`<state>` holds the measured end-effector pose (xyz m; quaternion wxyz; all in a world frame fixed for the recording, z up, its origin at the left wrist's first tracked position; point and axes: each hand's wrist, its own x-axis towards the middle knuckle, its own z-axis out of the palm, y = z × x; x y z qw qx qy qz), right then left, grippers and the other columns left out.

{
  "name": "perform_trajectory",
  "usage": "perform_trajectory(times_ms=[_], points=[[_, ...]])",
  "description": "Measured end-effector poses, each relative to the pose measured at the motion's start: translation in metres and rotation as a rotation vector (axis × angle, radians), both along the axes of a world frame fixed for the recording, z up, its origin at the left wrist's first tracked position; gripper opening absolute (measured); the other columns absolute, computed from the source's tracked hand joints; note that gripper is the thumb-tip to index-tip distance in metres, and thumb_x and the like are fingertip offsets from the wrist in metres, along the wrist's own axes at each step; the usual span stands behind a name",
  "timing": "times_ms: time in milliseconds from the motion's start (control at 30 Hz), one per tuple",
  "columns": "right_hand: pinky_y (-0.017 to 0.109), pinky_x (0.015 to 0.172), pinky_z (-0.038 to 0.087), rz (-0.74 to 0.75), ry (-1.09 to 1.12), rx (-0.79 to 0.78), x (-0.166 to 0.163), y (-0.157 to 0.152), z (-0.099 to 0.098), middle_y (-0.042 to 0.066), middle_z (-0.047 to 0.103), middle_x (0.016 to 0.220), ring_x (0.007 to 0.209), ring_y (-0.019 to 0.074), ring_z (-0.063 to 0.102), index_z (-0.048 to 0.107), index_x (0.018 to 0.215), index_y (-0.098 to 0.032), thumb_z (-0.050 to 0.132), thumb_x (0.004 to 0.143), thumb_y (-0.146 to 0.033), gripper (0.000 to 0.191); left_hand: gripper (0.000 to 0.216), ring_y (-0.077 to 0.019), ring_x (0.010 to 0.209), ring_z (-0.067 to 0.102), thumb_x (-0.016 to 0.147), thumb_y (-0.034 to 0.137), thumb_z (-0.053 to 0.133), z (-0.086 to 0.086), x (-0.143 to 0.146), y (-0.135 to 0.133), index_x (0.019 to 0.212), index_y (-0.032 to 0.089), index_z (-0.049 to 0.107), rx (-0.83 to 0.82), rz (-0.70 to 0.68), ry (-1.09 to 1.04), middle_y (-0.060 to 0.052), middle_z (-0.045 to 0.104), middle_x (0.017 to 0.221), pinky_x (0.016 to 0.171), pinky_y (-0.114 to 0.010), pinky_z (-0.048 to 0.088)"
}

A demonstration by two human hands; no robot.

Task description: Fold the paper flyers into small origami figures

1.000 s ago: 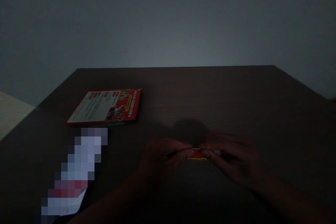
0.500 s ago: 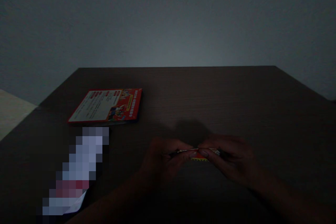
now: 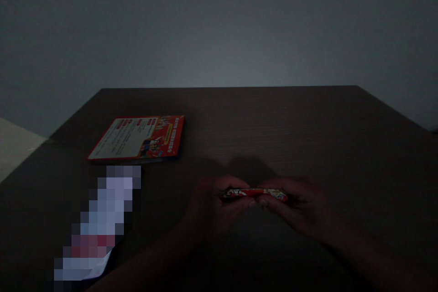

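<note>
A small red printed packet [image 3: 255,192] is held level above the table, seen nearly edge-on, with white and dark patterns toward its ends. My left hand [image 3: 214,205] pinches its left part, fingers over the top and thumb underneath. On the other side my right hand [image 3: 303,203] grips it the same way, and the two thumb tips almost meet below the middle. Most of the packet's faces are hidden by the fingers and the viewing angle. Dim light keeps its print from being readable.
A red and white printed booklet or flat box [image 3: 132,139] lies on the dark wooden table [image 3: 273,123], left of centre. Nearer to me, by my left forearm, is a pixelated flat object with a bright surface [image 3: 99,219]. A pale wall [image 3: 239,27] rises behind the table.
The packet has turned in my hands: its yellow jagged edge, seen below the thumbs before, no longer shows, and a patterned red strip now faces me. Both hands stay in nearly the same place.
</note>
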<state>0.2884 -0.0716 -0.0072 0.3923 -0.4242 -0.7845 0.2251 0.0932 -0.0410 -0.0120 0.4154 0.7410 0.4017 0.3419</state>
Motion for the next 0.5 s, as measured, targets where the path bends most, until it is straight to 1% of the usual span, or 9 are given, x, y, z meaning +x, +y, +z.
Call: perform_trajectory(times_ms=[100,200,367,500], points=[[0.016,0.042,0.04,0.003,0.03,-0.015,-0.0001,-0.0004,-0.0005,-0.001,0.066,0.058,0.045,0.0075,0.057,0.067,0.084,-0.015,0.061,0.084,-0.022,0.01,0.016,-0.0105,0.056,0.063,0.067,0.019,0.075,0.0,0.0002,-0.0006,0.082,0.017,0.069,-0.013,-0.017,-0.009,0.001,0.071,0.068,0.052,-0.017,0.046],[0.015,0.044,0.042,0.0,0.052,0.002,0.0003,-0.0009,-0.0014,-0.001,0.067,0.06,0.047,0.0068,0.057,0.066,0.085,-0.015,0.063,0.083,-0.021,0.008,0.022,-0.0119,0.062,0.065,0.066,0.021,0.076,0.0002,-0.0005,-0.0016,0.087,0.018,0.069,-0.044,-0.045,0.033,0.001,0.073,0.074,0.056,-0.018,0.048],[0.017,0.043,0.04,0.001,0.018,0.013,0.0023,-0.0009,-0.0027,0.0,0.066,0.062,0.046,0.0074,0.055,0.066,0.088,-0.014,0.064,0.082,-0.022,0.009,0.011,-0.0102,0.058,0.063,0.071,0.021,0.072,-0.0001,-0.0017,-0.0011,0.081,0.018,0.069,-0.024,-0.042,0.057,0.003,0.071,0.069,0.054,-0.018,0.046],[0.018,0.043,0.04,0.02,0.021,0.001,0.0029,-0.0009,-0.0032,0.0,0.065,0.061,0.046,0.0073,0.053,0.066,0.086,-0.014,0.061,0.084,-0.021,0.008,0.012,-0.0104,0.057,0.062,0.07,0.022,0.073,-0.0014,-0.0022,-0.0002,0.081,0.018,0.069,-0.022,-0.029,0.04,0.003,0.07,0.066,0.052,-0.017,0.045]])
